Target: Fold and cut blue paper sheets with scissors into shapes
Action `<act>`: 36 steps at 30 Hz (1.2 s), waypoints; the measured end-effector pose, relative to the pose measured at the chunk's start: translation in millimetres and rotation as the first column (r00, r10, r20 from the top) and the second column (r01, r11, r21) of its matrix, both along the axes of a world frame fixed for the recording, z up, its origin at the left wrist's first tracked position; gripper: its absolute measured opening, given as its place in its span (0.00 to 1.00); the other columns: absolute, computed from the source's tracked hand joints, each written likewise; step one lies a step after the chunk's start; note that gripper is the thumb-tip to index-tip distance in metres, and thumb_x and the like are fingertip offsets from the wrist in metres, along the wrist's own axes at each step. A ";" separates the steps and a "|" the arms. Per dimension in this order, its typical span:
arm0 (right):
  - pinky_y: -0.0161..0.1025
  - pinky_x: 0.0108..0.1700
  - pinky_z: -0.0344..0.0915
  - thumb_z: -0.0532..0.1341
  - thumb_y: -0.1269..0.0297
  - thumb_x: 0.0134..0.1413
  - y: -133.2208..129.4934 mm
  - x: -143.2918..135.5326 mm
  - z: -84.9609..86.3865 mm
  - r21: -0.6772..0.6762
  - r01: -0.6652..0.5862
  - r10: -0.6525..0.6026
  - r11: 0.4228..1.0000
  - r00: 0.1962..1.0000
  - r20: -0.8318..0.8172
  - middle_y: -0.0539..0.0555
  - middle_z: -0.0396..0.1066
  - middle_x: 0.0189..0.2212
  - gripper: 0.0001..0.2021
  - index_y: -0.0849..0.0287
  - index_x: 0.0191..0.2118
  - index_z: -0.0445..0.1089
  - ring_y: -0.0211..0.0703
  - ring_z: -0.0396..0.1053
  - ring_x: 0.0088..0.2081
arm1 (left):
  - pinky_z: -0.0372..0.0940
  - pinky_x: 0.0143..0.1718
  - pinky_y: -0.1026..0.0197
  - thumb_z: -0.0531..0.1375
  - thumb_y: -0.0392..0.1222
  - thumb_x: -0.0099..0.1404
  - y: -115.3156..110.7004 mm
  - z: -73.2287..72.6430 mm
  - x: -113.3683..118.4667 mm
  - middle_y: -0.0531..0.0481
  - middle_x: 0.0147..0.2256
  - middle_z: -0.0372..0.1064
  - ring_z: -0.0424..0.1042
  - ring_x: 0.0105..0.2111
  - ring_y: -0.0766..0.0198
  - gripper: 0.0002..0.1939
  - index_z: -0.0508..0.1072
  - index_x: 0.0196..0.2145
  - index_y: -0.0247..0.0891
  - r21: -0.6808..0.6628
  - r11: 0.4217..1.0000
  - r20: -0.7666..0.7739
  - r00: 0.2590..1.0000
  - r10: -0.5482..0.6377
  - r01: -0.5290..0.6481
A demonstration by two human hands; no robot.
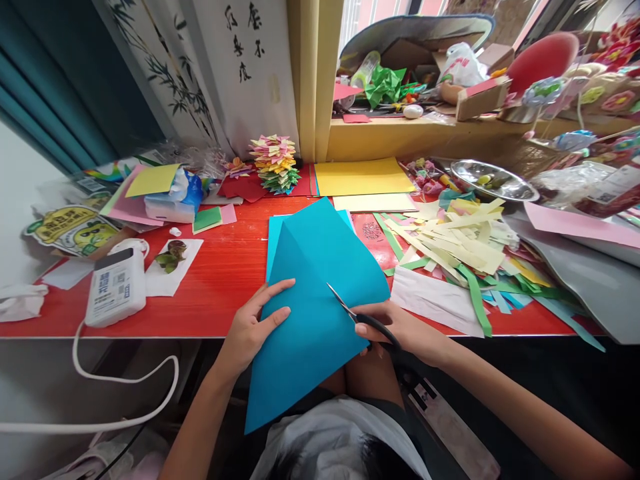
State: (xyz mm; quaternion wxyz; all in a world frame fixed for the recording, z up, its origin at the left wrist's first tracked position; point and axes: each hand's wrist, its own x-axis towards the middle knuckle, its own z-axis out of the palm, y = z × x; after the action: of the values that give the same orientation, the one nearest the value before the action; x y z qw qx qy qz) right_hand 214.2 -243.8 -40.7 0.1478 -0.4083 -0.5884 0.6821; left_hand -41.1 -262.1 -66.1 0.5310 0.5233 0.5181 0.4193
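Blue sheet point(310, 327): one, large, creased lengthwise in its upper part; lies partly over the near edge of the red table point(215, 300), its lower corner hanging above the lap.
Left hand point(244, 331): on the sheet's left edge, thumb and forefinger moderately spread on the upper face; other fingers mostly hidden, so cannot tell whether the paper is pinched from below.
Right hand point(385, 327): closed around the handles of the scissors, at the sheet's right side.
Scissors point(351, 313): one pair, black-handled; tip over the middle of the sheet, pointing up and left; blade opening cannot be told.
Light blue paper point(273, 241): under the sheet, showing at its upper left.
Paper strips point(450, 240): loose heap, cream, green and blue, right of the sheet.
White paper piece point(434, 301): beside the right hand, below the heap.
Metal bowl point(493, 180): behind the strips.
Yellow sheets point(357, 178): at the table's back.
Folded-paper tower point(275, 165): multicoloured, left of the yellow sheets.
White power strip point(117, 287): far left, cable attached.
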 end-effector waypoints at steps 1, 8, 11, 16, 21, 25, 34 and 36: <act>0.30 0.26 0.57 0.60 0.47 0.50 -0.9 -0.2 0.1 -0.011 0.007 -0.007 1.000 1.000 0.000 0.51 0.65 0.27 0.21 0.63 0.39 0.70 0.34 0.63 0.26 | 0.70 0.45 0.59 0.60 0.47 0.60 -0.4 0.0 0.9 0.56 0.57 0.58 0.62 0.54 0.53 0.22 0.67 0.52 0.54 -0.004 1.000 -0.007 1.000 -0.018 0.018; 0.29 0.23 0.56 0.60 0.46 0.49 -6.9 1.7 2.9 0.001 0.009 -0.009 1.000 0.999 -0.050 0.51 0.64 0.25 0.22 0.64 0.37 0.69 0.34 0.62 0.24 | 0.67 0.49 0.59 0.59 0.46 0.61 -6.8 1.4 4.5 0.59 0.60 0.53 0.58 0.58 0.54 0.25 0.62 0.56 0.56 0.064 0.998 -0.052 0.999 0.016 -0.012; 0.30 0.24 0.57 0.61 0.46 0.48 -8.4 1.9 5.2 -0.016 0.016 -0.016 1.000 1.000 -0.024 0.51 0.65 0.24 0.22 0.64 0.37 0.68 0.36 0.63 0.24 | 0.67 0.50 0.57 0.58 0.47 0.61 -9.1 3.5 5.6 0.57 0.61 0.53 0.58 0.58 0.52 0.27 0.60 0.58 0.54 0.102 0.994 -0.112 0.993 0.039 -0.027; 0.31 0.26 0.58 0.62 0.48 0.47 -8.6 0.9 7.0 -0.011 0.012 -0.012 1.000 0.999 -0.034 0.51 0.65 0.25 0.19 0.63 0.33 0.69 0.37 0.63 0.26 | 0.67 0.48 0.58 0.58 0.49 0.61 -11.6 5.9 5.8 0.58 0.61 0.51 0.57 0.58 0.52 0.26 0.60 0.57 0.54 0.106 0.994 -0.158 0.987 0.032 -0.016; 0.31 0.25 0.57 0.61 0.48 0.49 -9.4 1.1 6.8 0.025 0.011 -0.011 1.000 1.000 -0.024 0.48 0.63 0.24 0.20 0.62 0.38 0.71 0.33 0.60 0.23 | 0.68 0.48 0.58 0.58 0.49 0.61 -12.5 5.8 4.9 0.58 0.61 0.51 0.58 0.58 0.51 0.26 0.59 0.58 0.55 0.108 0.994 -0.147 0.989 0.018 -0.002; 0.32 0.28 0.59 0.62 0.50 0.49 -11.4 -1.5 9.3 0.012 0.029 -0.029 1.000 0.999 -0.034 0.46 0.60 0.21 0.19 0.63 0.37 0.71 0.32 0.57 0.21 | 0.69 0.47 0.57 0.58 0.49 0.61 -12.4 5.9 4.4 0.59 0.61 0.52 0.58 0.58 0.51 0.26 0.59 0.57 0.57 0.106 0.994 -0.132 0.991 0.014 0.000; 0.31 0.24 0.55 0.61 0.49 0.49 -16.6 -1.5 4.2 -0.005 0.058 -0.058 0.998 0.998 -0.022 0.46 0.56 0.19 0.19 0.62 0.36 0.71 0.36 0.63 0.25 | 0.69 0.47 0.57 0.58 0.47 0.62 -11.8 6.9 4.1 0.58 0.61 0.52 0.58 0.58 0.51 0.26 0.60 0.57 0.54 0.102 0.995 -0.086 0.996 0.023 -0.015; 0.30 0.22 0.53 0.61 0.49 0.49 -17.3 -0.9 2.5 -0.006 0.060 -0.060 0.998 0.998 -0.018 0.47 0.57 0.20 0.18 0.62 0.35 0.70 0.36 0.63 0.25 | 0.68 0.49 0.57 0.58 0.47 0.62 -12.0 7.4 4.3 0.57 0.61 0.52 0.57 0.58 0.51 0.26 0.60 0.58 0.53 0.101 0.995 -0.077 0.997 0.026 -0.019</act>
State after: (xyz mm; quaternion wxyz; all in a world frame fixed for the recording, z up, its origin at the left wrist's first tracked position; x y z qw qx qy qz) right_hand 213.3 -261.1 -38.2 0.1725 -0.4201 -0.5727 0.6825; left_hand -36.8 -274.1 -58.8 0.4786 0.5595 0.5228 0.4297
